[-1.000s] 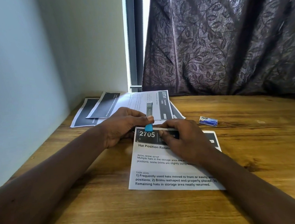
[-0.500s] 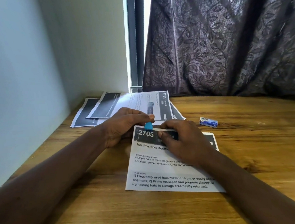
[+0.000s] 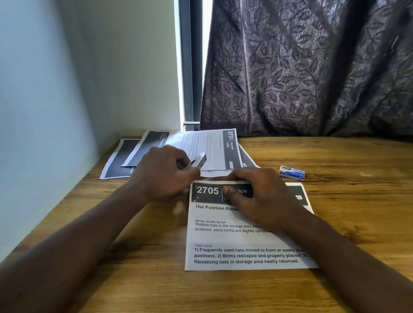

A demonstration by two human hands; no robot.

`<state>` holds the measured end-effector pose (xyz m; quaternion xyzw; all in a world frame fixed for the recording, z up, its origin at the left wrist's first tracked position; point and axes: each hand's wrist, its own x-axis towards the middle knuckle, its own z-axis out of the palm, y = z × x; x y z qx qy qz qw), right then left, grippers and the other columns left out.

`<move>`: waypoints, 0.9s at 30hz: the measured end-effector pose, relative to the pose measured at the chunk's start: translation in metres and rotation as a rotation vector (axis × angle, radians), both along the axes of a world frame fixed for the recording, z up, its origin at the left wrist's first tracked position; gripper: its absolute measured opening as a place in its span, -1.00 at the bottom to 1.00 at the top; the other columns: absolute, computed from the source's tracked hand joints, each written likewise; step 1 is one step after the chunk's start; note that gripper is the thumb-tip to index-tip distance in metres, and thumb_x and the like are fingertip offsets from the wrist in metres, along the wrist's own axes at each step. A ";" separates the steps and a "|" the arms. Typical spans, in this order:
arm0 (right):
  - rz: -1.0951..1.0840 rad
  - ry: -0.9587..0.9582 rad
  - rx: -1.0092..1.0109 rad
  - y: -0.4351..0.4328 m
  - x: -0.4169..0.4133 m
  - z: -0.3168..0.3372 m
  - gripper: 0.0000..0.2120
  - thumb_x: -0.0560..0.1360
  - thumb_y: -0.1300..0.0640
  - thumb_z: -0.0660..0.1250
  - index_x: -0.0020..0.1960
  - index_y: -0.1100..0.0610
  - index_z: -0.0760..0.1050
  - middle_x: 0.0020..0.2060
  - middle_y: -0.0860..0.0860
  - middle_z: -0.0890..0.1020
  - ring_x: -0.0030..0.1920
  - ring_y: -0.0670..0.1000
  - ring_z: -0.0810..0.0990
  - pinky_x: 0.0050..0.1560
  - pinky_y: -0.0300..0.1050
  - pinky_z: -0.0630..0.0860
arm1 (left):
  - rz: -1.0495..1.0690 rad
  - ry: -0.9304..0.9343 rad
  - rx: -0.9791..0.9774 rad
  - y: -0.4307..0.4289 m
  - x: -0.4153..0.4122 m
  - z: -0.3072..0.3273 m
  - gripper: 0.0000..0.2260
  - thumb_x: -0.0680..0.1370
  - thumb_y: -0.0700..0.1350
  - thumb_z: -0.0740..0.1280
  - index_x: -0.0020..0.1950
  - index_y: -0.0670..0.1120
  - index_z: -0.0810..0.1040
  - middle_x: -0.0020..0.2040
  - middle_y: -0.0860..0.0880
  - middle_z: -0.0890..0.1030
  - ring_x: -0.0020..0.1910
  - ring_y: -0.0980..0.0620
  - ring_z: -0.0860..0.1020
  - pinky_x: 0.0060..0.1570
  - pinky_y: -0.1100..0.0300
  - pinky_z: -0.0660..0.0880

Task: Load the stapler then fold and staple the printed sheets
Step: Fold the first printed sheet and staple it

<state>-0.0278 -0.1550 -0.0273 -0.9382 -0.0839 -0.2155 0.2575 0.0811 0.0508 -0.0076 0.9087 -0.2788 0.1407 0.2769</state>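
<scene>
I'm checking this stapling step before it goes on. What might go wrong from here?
1. The left hand holds the stapler clear of sheet 2705; coming back, it may miss the top edge.
2. Only the right hand pins that sheet, so any push could skew it.
3. The staple box lies close beside the right hand and may get knocked.
</scene>
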 end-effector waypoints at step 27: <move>-0.577 -0.029 0.825 -0.100 -0.089 0.034 -0.86 0.58 0.10 0.41 0.01 0.17 0.66 -0.07 0.14 0.76 -0.12 0.13 0.73 -0.16 -0.03 0.64 | -0.424 0.405 -0.658 -0.041 -0.055 -0.001 -0.91 0.61 -0.15 0.39 0.02 -0.07 0.69 -0.18 -0.08 0.76 -0.33 0.06 0.63 -0.35 0.28 0.55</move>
